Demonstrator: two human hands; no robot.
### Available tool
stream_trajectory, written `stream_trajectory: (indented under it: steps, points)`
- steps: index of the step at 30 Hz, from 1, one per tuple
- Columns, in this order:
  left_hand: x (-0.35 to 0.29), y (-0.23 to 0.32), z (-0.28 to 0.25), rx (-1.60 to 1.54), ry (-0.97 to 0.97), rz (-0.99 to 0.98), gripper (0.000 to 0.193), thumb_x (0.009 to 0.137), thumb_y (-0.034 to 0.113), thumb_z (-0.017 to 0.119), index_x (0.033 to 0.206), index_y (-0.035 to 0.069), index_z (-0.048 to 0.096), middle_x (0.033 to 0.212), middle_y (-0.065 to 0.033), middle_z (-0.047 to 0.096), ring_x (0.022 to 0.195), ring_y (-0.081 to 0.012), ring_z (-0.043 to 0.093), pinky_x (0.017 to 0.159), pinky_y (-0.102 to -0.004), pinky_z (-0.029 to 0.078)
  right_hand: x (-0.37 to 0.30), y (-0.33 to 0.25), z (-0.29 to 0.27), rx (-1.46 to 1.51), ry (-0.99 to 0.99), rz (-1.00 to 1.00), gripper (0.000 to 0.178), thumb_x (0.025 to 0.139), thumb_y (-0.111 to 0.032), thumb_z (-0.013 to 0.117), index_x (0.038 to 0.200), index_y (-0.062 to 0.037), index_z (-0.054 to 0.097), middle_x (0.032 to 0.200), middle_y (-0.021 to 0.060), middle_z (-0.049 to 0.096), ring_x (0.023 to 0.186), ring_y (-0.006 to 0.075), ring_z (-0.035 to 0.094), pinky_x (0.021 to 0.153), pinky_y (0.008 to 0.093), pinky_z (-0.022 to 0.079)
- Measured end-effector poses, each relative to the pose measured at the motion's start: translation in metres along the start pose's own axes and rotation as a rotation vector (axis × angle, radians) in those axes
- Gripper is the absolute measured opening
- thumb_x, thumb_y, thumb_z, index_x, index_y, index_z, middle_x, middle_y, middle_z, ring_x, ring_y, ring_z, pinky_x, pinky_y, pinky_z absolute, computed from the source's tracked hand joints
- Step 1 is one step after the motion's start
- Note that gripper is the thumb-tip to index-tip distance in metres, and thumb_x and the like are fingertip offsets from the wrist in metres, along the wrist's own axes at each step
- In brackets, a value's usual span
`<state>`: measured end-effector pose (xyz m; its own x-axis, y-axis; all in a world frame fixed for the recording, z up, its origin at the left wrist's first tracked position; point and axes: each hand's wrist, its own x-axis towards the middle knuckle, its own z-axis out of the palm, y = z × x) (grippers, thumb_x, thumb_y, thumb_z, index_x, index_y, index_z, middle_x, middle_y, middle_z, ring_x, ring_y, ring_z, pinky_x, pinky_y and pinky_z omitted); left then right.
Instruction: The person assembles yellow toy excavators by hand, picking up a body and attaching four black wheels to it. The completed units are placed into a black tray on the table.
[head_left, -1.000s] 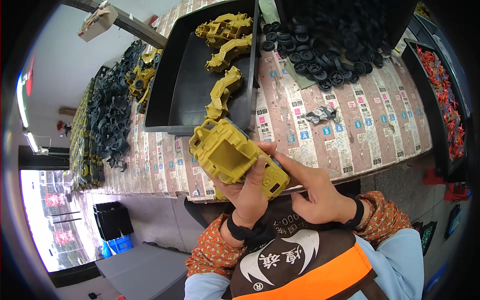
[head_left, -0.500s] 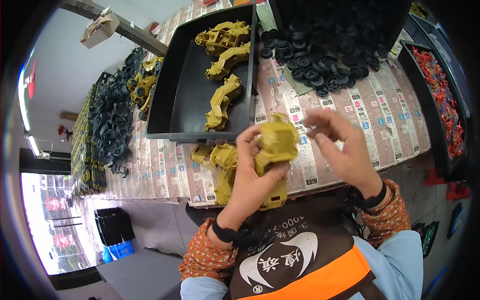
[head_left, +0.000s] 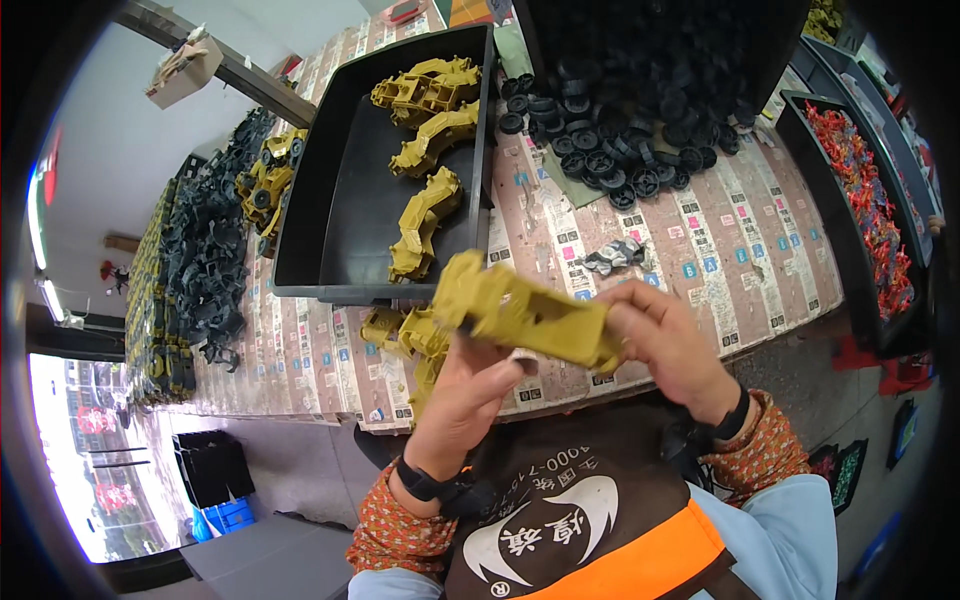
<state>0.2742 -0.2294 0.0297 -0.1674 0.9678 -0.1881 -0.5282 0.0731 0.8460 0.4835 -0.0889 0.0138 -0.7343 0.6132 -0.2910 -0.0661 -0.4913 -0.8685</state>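
A yellow plastic toy vehicle body (head_left: 535,315) is held above the table's near edge, slightly smeared by motion. My right hand (head_left: 670,345) grips its right end between thumb and fingers. Beneath its left end is my left hand (head_left: 450,400), closed against it, with the fingers mostly hidden behind the part and the thumb showing below. Other yellow bodies (head_left: 415,335) lie on the table just past my left hand, partly covered by it. A small crumpled grey-and-white piece (head_left: 613,257) rests on the table beyond my right hand.
Three yellow bodies lie in a black tray (head_left: 345,285). Loose black wheels (head_left: 620,165) spill across the table at the back. Dark parts (head_left: 205,240) and assembled yellow vehicles (head_left: 265,190) are heaped at left. A black bin (head_left: 850,230) of red parts stands at right.
The yellow body has turned from end-on to lengthwise. My right hand, earlier apart from it, now grips its right end. My left hand has shifted left and nearer, and the crumpled piece is uncovered.
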Motion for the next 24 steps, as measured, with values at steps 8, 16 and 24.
stream_trajectory:
  steps: [8, 16, 24]
  points:
    - [0.002, 0.006, 0.005, -0.159, 0.112, 0.087, 0.062, 0.1, 0.035, 0.065, 0.15, 0.008, 0.04, 0.137, -0.0176, 0.059, 0.125, -0.0358, 0.062, 0.11, -0.0562, 0.05, 0.061, -0.053, -0.047, -1.156, 0.227, -0.498, 0.033, 0.095, -0.014, 0.067, 0.126, -0.0022, 0.065, 0.111, 0.0156, 0.066, 0.098, 0.0305, 0.066, 0.085, 0.0388, 0.052]
    - [-0.003, 0.005, 0.009, -0.161, 0.081, 0.002, 0.064, 0.099, 0.019, 0.068, 0.153, 0.013, 0.034, 0.135, -0.0163, 0.059, 0.119, -0.0339, 0.065, 0.1, -0.0559, 0.057, 0.153, -0.068, -0.13, -1.703, 0.3, -0.773, 0.042, 0.079, 0.007, 0.062, 0.119, -0.0051, 0.067, 0.117, 0.0119, 0.063, 0.107, 0.0363, 0.06, 0.091, 0.0462, 0.053]
    - [-0.003, -0.005, 0.003, -0.159, 0.099, -0.037, 0.068, 0.103, 0.046, 0.061, 0.154, 0.012, 0.033, 0.14, -0.0192, 0.054, 0.121, -0.0365, 0.063, 0.096, -0.0589, 0.059, 0.1, -0.076, -0.094, -1.171, 0.358, -0.644, 0.026, 0.09, -0.007, 0.069, 0.116, -0.0019, 0.065, 0.099, 0.0098, 0.064, 0.093, 0.025, 0.065, 0.083, 0.0359, 0.054]
